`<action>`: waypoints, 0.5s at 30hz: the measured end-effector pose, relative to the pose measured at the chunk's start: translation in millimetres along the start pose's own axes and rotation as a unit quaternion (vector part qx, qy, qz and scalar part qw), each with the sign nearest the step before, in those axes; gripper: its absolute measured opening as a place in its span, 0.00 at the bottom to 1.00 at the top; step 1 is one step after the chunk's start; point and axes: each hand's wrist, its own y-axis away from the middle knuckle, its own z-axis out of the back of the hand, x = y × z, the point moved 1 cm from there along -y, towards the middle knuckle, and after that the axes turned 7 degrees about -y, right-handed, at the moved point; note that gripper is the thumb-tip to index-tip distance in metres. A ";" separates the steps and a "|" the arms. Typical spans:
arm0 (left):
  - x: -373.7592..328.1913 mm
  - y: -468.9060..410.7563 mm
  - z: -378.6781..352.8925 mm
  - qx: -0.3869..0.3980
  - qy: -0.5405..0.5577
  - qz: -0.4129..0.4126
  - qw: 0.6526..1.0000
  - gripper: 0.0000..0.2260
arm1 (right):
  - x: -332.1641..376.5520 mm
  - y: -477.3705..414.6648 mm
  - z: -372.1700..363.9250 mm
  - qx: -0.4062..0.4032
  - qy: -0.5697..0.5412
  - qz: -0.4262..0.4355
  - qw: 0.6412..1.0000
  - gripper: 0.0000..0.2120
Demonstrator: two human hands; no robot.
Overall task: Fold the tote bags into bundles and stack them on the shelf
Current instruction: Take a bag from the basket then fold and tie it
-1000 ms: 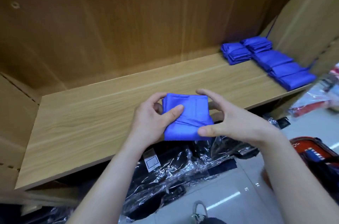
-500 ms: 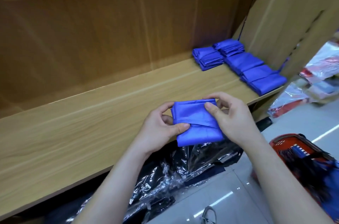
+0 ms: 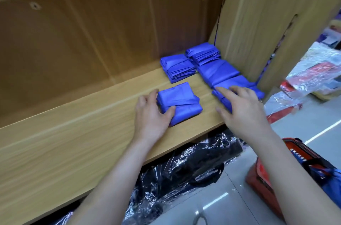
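head view: the task looks partway through. a group of finished bundles point(image 3: 177, 67) already sits at the right end of the shelf point(image 3: 92, 132), one thick bundle at the back and beside it a row point(image 3: 218, 71) running forward along the side panel to the shelf's front edge. the new bundle point(image 3: 180, 104), a folded blue tote bag with its strap wrapped across it, lies flat on the shelf board in front of that thick back bundle and just beside the row, with a strip of bare wood between. it appears set down but not yet let go, so this placement is nearly complete. whether more bags are left is hard to tell; a red basket point(image 3: 262, 178) on the floor at the lower right shows some blue cloth, which may be more of them. the left hand point(image 3: 151, 114) reaches in from below with the forearm stretched out, its thumb pressed on the bundle's near face and its fingers curled round the far left corner, so it holds the bundle between them. the right hand point(image 3: 243, 108) is palm down with fingers spread and fairly straight, gripping nothing, over the frontmost bundle of the row; whether it touches the cloth cannot be told. black packs in clear wrap point(image 3: 184, 175) lie under the shelf.
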 end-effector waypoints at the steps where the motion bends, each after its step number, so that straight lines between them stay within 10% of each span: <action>1: -2.1 -0.7 -0.2 -0.039 -0.014 -0.042 0.998 0.28 | -5.0 -5.2 -0.7 0.010 0.016 0.002 1.000 0.25; 5: -12.8 -3.8 -0.9 -0.022 -0.123 -0.183 0.975 0.22 | -15.0 -21.3 -4.5 0.019 0.038 0.030 0.999 0.25; 15: -42.4 -36.8 -34.7 -0.039 -0.208 -0.194 0.958 0.21 | -33.6 -30.1 -29.0 -0.048 0.013 0.063 0.997 0.21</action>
